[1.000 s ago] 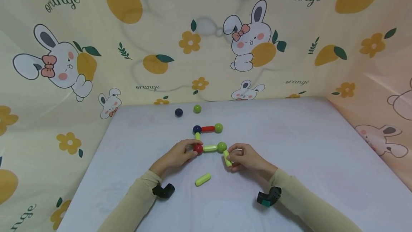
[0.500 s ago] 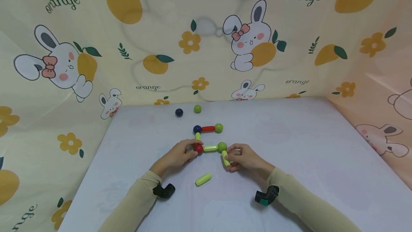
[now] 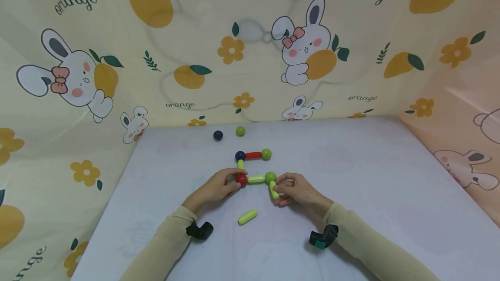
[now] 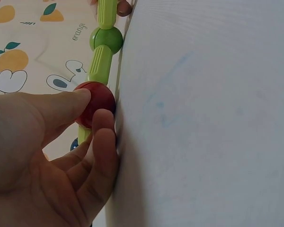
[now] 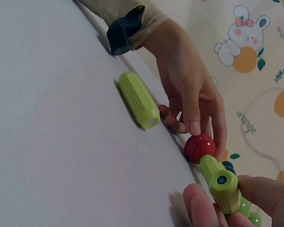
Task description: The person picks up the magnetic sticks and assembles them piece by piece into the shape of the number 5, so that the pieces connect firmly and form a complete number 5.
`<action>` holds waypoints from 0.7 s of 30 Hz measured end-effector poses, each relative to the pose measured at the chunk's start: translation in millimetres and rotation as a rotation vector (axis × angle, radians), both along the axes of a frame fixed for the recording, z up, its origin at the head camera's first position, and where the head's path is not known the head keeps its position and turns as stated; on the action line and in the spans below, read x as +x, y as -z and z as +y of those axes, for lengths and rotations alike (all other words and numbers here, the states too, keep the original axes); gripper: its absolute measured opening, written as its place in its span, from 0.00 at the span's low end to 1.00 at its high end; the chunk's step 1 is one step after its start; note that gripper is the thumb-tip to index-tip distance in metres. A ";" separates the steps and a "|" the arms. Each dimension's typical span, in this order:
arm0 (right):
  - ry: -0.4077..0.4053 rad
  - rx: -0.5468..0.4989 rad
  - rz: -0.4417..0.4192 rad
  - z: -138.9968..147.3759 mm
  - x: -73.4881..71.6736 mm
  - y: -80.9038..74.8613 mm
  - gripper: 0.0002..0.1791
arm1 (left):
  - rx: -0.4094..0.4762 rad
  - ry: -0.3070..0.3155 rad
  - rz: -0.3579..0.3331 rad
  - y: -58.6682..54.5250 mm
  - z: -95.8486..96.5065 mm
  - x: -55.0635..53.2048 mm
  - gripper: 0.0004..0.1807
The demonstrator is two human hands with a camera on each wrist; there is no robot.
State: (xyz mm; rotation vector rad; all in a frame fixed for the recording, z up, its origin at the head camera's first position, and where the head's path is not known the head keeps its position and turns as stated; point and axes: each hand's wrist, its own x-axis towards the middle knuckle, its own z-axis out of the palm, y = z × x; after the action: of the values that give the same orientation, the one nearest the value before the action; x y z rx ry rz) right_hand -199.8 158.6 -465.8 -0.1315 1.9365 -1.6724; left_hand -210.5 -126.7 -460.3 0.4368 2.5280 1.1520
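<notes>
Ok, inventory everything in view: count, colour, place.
table: 1, white, beneath the pieces
patterned backdrop: 1, cream, behind the table
red ball: 1, red, table's middle
blue balls: 2, dark blue, one loose at back, one joined
green balls: 3, green, one loose at back, two joined
red rod: 1, red, between blue and green balls
lime rods: 4, lime, one loose in front, three touching balls
wrist devices: 2, black, one per wrist
sleeves: 2, beige, both arms
left hand: 1, bare, holding red ball
right hand: 1, bare, pinching a lime rod

Screened-off tabletop workspace, rabbit-print backdrop (image 3: 203, 34), white table (image 3: 343, 164)
</notes>
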 end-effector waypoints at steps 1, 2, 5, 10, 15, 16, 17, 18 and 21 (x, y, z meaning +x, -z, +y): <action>0.000 -0.002 0.004 0.2 0.3 -0.2 0.18 | -0.001 0.000 0.000 -0.6 0.2 0.0 0.21; 0.002 -0.004 0.005 0.3 0.4 -0.3 0.18 | 0.000 -0.001 -0.002 -1.0 0.3 0.1 0.21; -0.005 -0.002 0.019 1.3 0.4 -0.9 0.18 | 0.001 0.000 -0.006 -1.2 0.4 -0.1 0.21; -0.019 0.037 0.059 3.0 -1.5 -1.4 0.23 | 0.007 0.002 -0.007 -0.6 0.2 -0.7 0.21; -0.060 0.112 0.096 4.9 -7.7 -2.3 0.29 | -0.002 0.000 0.000 1.5 -0.2 -1.4 0.21; -0.072 0.130 0.105 5.2 -9.5 -2.5 0.30 | -0.003 -0.001 0.001 1.7 -0.1 -1.5 0.21; -0.091 0.148 0.118 5.7 -11.6 -2.5 0.30 | -0.006 -0.004 0.001 1.6 -0.1 -1.4 0.21; -0.106 0.165 0.131 5.9 -13.9 -2.6 0.30 | -0.005 -0.004 0.000 1.7 -0.1 -1.4 0.21; -0.155 0.209 0.166 6.5 -21.2 -2.2 0.30 | -0.002 -0.005 -0.006 1.3 0.1 -1.1 0.21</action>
State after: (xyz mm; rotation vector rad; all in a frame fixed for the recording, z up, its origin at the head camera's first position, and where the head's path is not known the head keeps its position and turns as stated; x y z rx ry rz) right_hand -220.9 165.0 -463.6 -0.3390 2.1514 -1.3880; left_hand -211.5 -126.6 -461.6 0.4260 2.5263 1.1503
